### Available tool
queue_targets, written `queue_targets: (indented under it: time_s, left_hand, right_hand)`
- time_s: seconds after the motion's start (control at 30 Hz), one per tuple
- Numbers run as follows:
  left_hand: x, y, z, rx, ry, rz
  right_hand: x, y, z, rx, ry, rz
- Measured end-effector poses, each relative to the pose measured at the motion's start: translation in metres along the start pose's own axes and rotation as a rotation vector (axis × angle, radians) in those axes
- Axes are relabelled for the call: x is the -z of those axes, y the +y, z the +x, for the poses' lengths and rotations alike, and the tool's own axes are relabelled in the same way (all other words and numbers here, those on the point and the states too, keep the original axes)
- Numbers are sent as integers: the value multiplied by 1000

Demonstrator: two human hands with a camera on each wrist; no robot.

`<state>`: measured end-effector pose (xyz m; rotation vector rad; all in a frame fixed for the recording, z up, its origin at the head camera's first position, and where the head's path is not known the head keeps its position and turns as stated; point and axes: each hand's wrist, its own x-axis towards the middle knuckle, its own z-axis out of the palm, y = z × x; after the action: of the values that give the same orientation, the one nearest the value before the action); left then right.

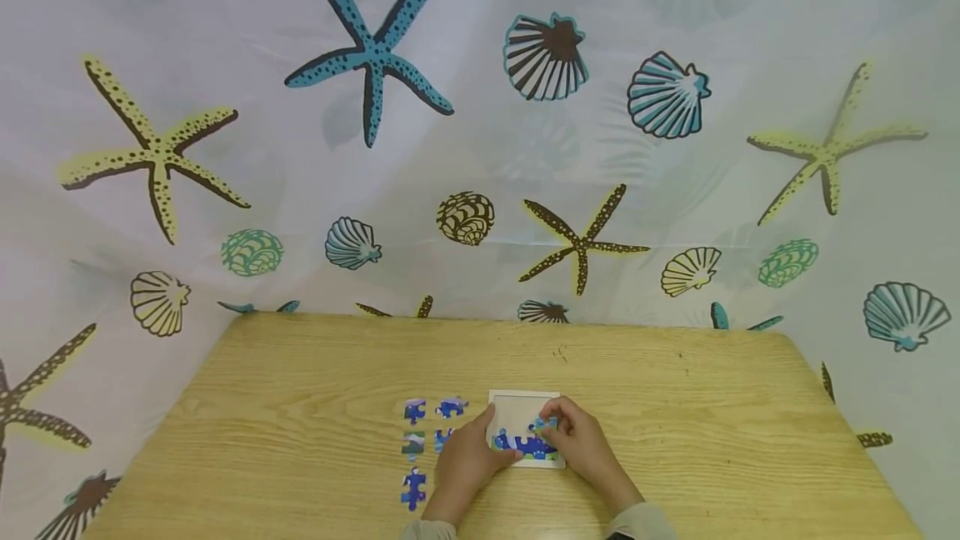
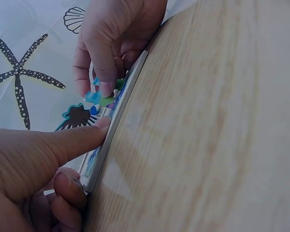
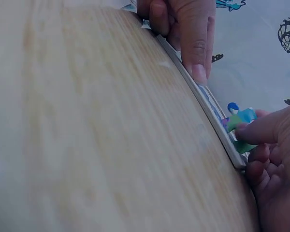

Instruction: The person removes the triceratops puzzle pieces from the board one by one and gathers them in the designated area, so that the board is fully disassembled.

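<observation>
A small jigsaw tray [image 1: 522, 393] with a pale rim lies on the table. Blue and purple puzzle pieces [image 1: 513, 443] fill its near part, while its far part shows bare backing. My left hand [image 1: 467, 461] holds the tray by its near left corner, thumb [image 2: 82, 141] over the front rim and the other fingers beside the left edge. Between thumb and fingertips my right hand [image 1: 587, 445] pinches a green and light-blue puzzle piece [image 3: 240, 117], tilted over the tray's right side. The pinching fingers partly hide this piece.
Several loose jigsaw pieces [image 1: 413, 443] lie left of the tray, one partly behind my left hand. The wooden table [image 1: 300, 423] meets a hanging cloth [image 1: 465, 148] printed with shells and starfish at the back and sides.
</observation>
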<state>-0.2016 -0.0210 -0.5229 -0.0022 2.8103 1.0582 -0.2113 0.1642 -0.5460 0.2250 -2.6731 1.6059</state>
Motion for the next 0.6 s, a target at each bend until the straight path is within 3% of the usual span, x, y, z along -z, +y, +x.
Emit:
queue_targets:
  time_s: [0.6]
  left_hand:
    - [2,3,-2,20,9,-7]
  right_hand:
    - [9,1,-1,-168,136,231]
